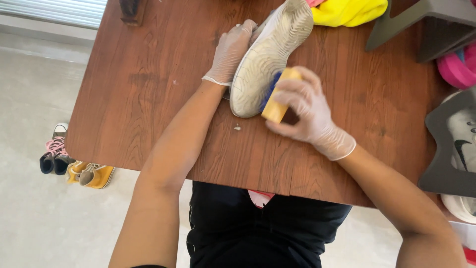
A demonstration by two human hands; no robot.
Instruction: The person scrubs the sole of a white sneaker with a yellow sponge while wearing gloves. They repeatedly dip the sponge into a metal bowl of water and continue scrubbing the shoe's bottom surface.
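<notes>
Obs., head view. Pale grey-white sneaker w/ ridged rubber sole (270,54) is lying sole-up, tilted diagonally on the brown wood-grain table (148,74), heel end toward the person, toe end pointing to the far edge. Sole tread is still looking dingy/grey over most of its length; no obviously cleaner zone distinguishable, so judging scrubbing as in progress, not near done. Upper side of shoe is hidden, so cannot tell its condition.

Yellow wooden-block brush w/ blue bristles (279,97) is pressing against the heel edge of the sole, bristles touching rubber. Right hand (310,111), in a thin translucent glove, is closed around the brush block, fingers wrapping over the top. Left hand (230,52), gloved the same, is gripping the shoe's side near mid-sole, fingers curling around the far edge, steadying it.

A few small pale specks (237,128) are sitting on the table just beside the heel, prob. loosened dirt or foam.

Outward: bright yellow cloth (349,11) is lying at the far table edge, near the toe. Dark grey shoe stands (441,144) and a pink item (456,69) are at the right. On the pale floor at left, small dark shoes w/ pink laces (54,156) and mustard-yellow shoes (91,174) are waiting side by side.
</notes>
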